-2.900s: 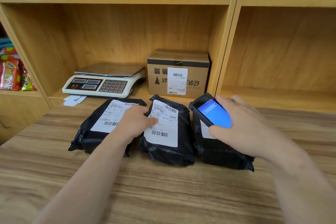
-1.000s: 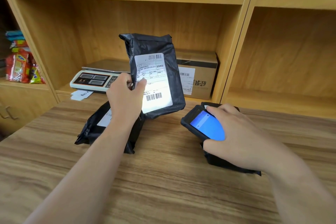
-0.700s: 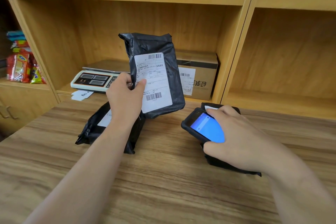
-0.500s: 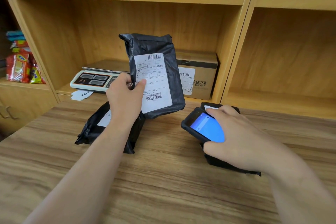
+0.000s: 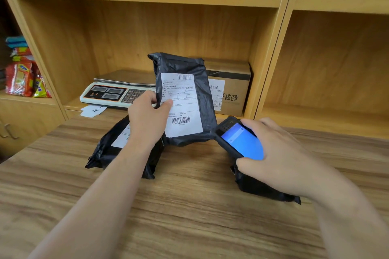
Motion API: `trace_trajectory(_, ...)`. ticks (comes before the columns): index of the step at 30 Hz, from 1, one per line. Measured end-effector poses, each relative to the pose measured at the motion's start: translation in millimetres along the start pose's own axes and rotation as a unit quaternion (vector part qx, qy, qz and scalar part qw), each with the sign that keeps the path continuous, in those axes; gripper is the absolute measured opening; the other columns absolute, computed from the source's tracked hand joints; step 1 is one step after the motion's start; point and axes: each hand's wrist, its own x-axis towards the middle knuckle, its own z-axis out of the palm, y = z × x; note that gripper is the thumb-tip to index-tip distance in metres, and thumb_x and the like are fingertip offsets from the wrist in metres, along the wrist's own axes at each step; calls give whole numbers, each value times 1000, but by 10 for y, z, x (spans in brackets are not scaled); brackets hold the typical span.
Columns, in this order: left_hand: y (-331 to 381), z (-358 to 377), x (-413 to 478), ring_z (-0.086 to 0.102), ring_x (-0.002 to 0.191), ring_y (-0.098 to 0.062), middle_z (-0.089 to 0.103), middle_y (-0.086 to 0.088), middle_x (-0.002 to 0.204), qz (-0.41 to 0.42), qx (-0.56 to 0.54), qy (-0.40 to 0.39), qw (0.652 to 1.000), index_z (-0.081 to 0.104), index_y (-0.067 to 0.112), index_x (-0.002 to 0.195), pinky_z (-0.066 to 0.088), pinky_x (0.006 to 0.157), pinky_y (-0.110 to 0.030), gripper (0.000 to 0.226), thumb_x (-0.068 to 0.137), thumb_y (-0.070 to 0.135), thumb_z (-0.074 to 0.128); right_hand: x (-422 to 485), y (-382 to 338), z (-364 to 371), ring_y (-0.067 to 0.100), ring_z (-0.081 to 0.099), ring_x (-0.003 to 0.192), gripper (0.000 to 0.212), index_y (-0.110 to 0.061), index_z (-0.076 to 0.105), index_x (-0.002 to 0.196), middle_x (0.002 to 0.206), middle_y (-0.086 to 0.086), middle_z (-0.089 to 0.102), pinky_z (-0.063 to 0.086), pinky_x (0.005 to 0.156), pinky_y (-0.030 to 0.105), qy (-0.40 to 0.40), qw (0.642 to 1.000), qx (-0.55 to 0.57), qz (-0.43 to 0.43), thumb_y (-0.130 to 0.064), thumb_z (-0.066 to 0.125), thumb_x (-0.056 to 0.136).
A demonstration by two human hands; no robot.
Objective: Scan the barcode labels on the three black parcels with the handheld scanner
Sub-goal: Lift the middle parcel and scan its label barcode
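Wooden shelving behind, bench (image 5: 189, 216) in front; using the weighing scale (image 5: 117, 92) as reference. My left hand (image 5: 147, 124) grips the middle black parcel (image 5: 185, 82), held upright just right of the scale, label (image 5: 181, 105) facing me. Second parcel (image 5: 117, 149) lies flat on the bench in front of the scale. Third parcel (image 5: 261, 187) sits further right, mostly under my right hand (image 5: 280, 157), which is clenched around the handheld scanner (image 5: 237, 141), screen lit blue. Scanner nose sits just beside the lower barcode (image 5: 181, 120). Best bet: keep the label flat, thumb off the bars, aim square at it, hold steady until it reads.
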Motion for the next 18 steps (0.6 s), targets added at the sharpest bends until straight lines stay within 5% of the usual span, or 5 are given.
trace_trajectory(8, -74, 52, -20, 70, 85, -30, 74, -8, 87, 7, 58, -70, 996, 66, 2, 90, 59, 74, -50, 18, 90, 19, 70, 47, 114, -76, 13, 47, 105, 98, -34, 34, 147, 124, -15, 38, 37, 74, 29, 46, 998, -6, 33, -62, 47, 55)
trace_trajectory(10, -98, 76, -34, 67, 82, -29, 73, -12, 88, 12, 74, -81, 994, 63, -1, 93, 52, 65, -39, 19, 89, 17, 70, 53, 134, -89, 15, 48, 103, 96, -34, 36, 146, 121, -13, 39, 36, 69, 25, 56, 998, -6, 37, -60, 46, 55)
trace_trajectory(13, -119, 104, -45, 65, 82, -33, 71, -18, 90, 9, 92, -102, 991, 59, -2, 93, 48, 64, -42, 21, 90, 15, 69, 67, 155, -85, 16, 49, 100, 93, -33, 39, 143, 118, -11, 40, 34, 67, 19, 69, 997, -5, 42, -60, 46, 55)
trace_trajectory(18, -187, 134, -43, 61, 73, -23, 66, -6, 80, 6, 125, -161, 979, 54, 10, 88, 38, 55, -32, 13, 92, 14, 67, 66, 168, -95, 11, 50, 96, 84, -34, 40, 139, 115, -11, 42, 34, 64, 19, 75, 996, 0, 36, -59, 51, 60)
